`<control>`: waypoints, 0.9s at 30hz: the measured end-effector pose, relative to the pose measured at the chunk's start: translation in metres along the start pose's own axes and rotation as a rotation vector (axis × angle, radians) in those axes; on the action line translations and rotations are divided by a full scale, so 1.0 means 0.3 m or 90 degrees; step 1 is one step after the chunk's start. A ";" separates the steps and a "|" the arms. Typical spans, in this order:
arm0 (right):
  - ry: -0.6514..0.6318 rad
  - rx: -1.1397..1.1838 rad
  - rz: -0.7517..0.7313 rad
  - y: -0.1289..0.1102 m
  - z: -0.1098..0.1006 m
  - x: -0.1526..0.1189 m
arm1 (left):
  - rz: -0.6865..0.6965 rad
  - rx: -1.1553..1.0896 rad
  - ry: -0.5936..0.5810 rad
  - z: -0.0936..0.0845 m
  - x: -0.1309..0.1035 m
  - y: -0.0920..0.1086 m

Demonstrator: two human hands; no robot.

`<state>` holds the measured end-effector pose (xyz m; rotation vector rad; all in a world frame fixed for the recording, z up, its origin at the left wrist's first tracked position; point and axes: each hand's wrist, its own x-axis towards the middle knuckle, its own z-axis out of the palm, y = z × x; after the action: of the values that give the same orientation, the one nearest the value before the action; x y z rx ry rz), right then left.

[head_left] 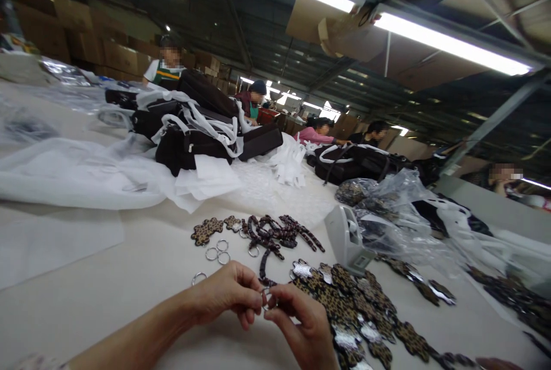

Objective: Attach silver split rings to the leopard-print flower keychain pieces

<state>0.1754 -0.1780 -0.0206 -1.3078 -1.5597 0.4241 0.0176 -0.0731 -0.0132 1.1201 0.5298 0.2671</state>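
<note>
Near the bottom middle, my left hand and my right hand meet, both pinching one small silver ring between thumb and fingers. A dark beaded-looking strap runs down to just behind the ring; whether it joins the ring is unclear. Beyond my left hand lie several loose silver rings. Leopard-print flower-shaped pieces rest at the back, beside a heap of dark reddish straps. A large pile of leopard-print pieces, some with shiny silver patches, spreads to the right of my right hand.
A grey-white plastic dispenser stands behind the leopard pile. Clear plastic bags and dark bags with white wrapping lie farther back. White sheets cover the left. Several people are at the far side; part of another hand shows bottom right.
</note>
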 end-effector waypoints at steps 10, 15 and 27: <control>0.293 0.061 0.187 0.106 -0.264 -0.120 | 0.101 0.376 0.096 -0.004 0.042 0.050; 0.357 0.108 0.188 0.068 -0.285 -0.139 | 0.192 0.829 0.103 0.143 0.169 0.098; 0.360 0.124 0.227 0.045 -0.301 -0.203 | 0.129 0.988 0.019 0.220 0.241 0.013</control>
<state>0.2526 -0.2558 -0.0209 -1.4007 -0.7998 0.3715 0.1139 -0.0898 -0.0073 2.6842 0.6355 -0.0116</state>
